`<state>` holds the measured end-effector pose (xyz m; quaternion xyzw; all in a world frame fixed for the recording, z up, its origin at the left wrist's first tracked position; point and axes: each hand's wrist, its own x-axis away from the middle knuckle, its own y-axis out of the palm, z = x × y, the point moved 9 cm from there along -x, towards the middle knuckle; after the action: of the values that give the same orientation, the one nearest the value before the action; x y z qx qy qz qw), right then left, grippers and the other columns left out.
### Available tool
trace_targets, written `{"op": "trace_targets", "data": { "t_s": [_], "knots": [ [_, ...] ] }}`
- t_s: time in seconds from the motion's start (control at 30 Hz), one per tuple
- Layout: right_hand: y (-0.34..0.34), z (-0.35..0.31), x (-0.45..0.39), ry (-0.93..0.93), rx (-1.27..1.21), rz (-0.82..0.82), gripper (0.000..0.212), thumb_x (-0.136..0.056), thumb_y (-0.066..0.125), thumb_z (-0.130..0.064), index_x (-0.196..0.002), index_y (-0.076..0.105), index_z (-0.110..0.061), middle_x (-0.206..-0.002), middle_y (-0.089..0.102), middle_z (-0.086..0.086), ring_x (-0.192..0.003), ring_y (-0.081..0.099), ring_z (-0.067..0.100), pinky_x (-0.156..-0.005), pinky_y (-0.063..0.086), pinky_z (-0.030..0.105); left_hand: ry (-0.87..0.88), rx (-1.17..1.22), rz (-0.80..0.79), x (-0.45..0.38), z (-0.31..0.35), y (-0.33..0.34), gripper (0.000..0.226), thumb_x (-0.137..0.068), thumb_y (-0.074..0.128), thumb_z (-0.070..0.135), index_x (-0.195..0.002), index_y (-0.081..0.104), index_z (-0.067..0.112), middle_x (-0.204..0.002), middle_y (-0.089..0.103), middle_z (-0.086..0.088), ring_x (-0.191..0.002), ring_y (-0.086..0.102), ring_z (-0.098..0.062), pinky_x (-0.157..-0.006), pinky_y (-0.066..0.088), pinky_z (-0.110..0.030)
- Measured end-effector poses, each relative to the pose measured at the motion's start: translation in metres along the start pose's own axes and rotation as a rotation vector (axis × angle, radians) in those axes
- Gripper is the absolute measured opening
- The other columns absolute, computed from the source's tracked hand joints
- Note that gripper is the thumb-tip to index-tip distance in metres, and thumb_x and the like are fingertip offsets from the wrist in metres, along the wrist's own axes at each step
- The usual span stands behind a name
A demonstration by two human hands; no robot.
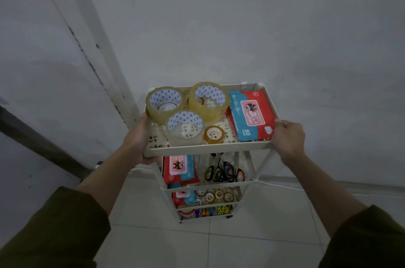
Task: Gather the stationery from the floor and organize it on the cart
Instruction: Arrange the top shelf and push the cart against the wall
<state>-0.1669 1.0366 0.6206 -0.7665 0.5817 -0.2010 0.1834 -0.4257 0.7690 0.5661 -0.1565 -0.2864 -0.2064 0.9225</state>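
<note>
A cream multi-tier cart (208, 150) stands against the wall. My left hand (140, 138) grips the left edge of its top tray and my right hand (289, 138) grips the right edge. On the top tray lie three large clear tape rolls (185, 128), a small tape roll (214, 134) and a red-and-blue wipes pack (252, 114). The second tier holds another wipes pack (179, 168) and several scissors (223, 172). Lower tiers carry small tape rolls (218, 195) and more small stationery, partly hidden.
A grey wall rises directly behind the cart. A pale vertical strip (103, 59) and a dark slanted bar (39, 140) lie to the left. The floor (219, 245) is light tile, with a thin white cable (285, 186) along the wall base on the right.
</note>
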Motion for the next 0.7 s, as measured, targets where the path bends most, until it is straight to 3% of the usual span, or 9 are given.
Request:
{"op": "trace_targets", "data": {
  "t_s": [0.17,0.3,0.5,0.7],
  "knots": [
    [0.014,-0.007,-0.001,0.011,-0.013,0.010,0.035,-0.098,0.041,-0.021,-0.111,0.062,0.004,-0.111,0.065,0.021,-0.085,0.053,0.018,-0.048,0.037,0.011,0.002,-0.015,-0.026,-0.014,0.009,-0.008,0.066,-0.078,0.037,0.076,-0.091,0.060,0.016,-0.073,0.063,-0.007,-0.068,0.060,-0.023,-0.057,0.048,-0.031],
    [0.024,-0.008,0.003,0.037,-0.047,0.014,0.036,-0.099,0.041,-0.024,-0.111,0.061,0.002,-0.111,0.066,0.019,-0.085,0.056,0.019,-0.066,0.041,0.020,0.019,-0.041,-0.039,-0.022,0.015,-0.016,0.071,-0.076,0.037,0.079,-0.097,0.060,0.015,-0.075,0.063,-0.008,-0.066,0.059,-0.023,-0.052,0.047,-0.030],
    [0.037,-0.015,0.013,0.022,-0.043,0.021,0.035,-0.099,0.040,-0.024,-0.109,0.061,0.002,-0.108,0.066,0.017,-0.084,0.056,0.018,-0.055,0.038,0.014,0.013,-0.067,-0.047,-0.032,0.015,-0.038,0.081,-0.077,0.032,0.079,-0.113,0.058,0.012,-0.085,0.065,-0.012,-0.069,0.061,-0.026,-0.047,0.049,-0.030],
    [0.054,-0.022,0.023,0.002,-0.040,0.024,0.033,-0.099,0.039,-0.025,-0.103,0.062,0.000,-0.103,0.067,0.017,-0.080,0.057,0.017,-0.053,0.040,0.016,0.021,-0.065,0.009,-0.033,0.017,-0.059,0.071,-0.079,0.034,0.077,-0.108,0.058,0.016,-0.085,0.063,-0.010,-0.074,0.060,-0.026,-0.053,0.049,-0.033]
  ]
}}
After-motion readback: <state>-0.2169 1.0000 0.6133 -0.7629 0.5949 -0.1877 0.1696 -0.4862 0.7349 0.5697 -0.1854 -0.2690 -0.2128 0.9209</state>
